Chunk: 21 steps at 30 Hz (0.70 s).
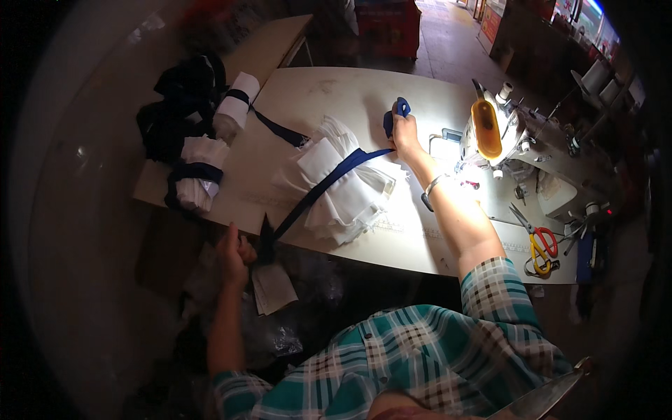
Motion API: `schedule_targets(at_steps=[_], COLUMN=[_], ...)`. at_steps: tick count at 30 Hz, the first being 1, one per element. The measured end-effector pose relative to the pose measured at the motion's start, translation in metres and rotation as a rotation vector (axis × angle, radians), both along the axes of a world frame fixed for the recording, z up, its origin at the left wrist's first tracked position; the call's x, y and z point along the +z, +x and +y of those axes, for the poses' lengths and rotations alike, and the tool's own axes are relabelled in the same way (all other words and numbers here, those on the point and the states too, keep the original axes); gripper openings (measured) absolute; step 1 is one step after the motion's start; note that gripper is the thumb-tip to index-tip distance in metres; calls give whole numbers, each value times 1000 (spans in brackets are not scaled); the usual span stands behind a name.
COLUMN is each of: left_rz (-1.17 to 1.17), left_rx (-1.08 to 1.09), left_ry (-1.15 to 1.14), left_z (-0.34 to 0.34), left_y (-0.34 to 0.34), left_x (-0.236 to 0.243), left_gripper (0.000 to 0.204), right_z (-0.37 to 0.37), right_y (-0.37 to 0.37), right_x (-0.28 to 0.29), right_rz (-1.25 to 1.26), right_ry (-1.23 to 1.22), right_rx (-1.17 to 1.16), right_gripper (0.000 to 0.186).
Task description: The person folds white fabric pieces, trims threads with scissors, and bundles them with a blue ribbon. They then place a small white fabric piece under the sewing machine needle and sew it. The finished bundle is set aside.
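On the pale sewing table a bundle of white fabric pieces [336, 178] lies fanned out, with a navy cloth strip [318, 189] running diagonally across its top. My right hand [404, 134] is closed round a bunched end of the navy strip, just beyond the bundle and left of the sewing machine. The strip's other end drops over the table's front edge. Close to that end is my left hand [234, 255], off the edge, its fingers curled; whatever it may hold is hidden. A small white cloth piece [274, 288] hangs below the edge.
Two rolled white bundles tied with dark strips [238, 98] [199, 175] and a dark cloth heap [185, 98] sit at the table's left. The lit sewing machine [560, 164] stands right, with red-and-yellow-handled scissors [537, 245] in front of it. A table [280, 42] adjoins behind.
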<state>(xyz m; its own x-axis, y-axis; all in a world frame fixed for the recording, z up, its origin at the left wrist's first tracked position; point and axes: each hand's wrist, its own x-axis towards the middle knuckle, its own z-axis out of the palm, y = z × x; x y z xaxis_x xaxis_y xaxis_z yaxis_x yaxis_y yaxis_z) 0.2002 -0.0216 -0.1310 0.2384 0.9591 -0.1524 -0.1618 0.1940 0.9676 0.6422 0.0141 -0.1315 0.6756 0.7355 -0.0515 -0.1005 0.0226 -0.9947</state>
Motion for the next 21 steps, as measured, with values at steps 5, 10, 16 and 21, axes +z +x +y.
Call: schedule_targets(at_steps=[5,10,16,21], left_rz=[577,1187,660,-117], left_rx=[-73,-476,-300,-474], left_ry=[676,829,1269,756], left_z=[-14,-48,-60,-66], left_y=[43,76,116,156], left_x=[11,61,59,36], left_gripper=[19,20,28,35], right_z=[7,10,25,28], right_y=[-13,-16,-34,-52], right_x=[2,2,27,30], right_rz=[-643,-1042,-1334,-1493], right_ry=[59,37,-169,-272], right_rx=[274,422,415,388], right_gripper=[20,11,19,22])
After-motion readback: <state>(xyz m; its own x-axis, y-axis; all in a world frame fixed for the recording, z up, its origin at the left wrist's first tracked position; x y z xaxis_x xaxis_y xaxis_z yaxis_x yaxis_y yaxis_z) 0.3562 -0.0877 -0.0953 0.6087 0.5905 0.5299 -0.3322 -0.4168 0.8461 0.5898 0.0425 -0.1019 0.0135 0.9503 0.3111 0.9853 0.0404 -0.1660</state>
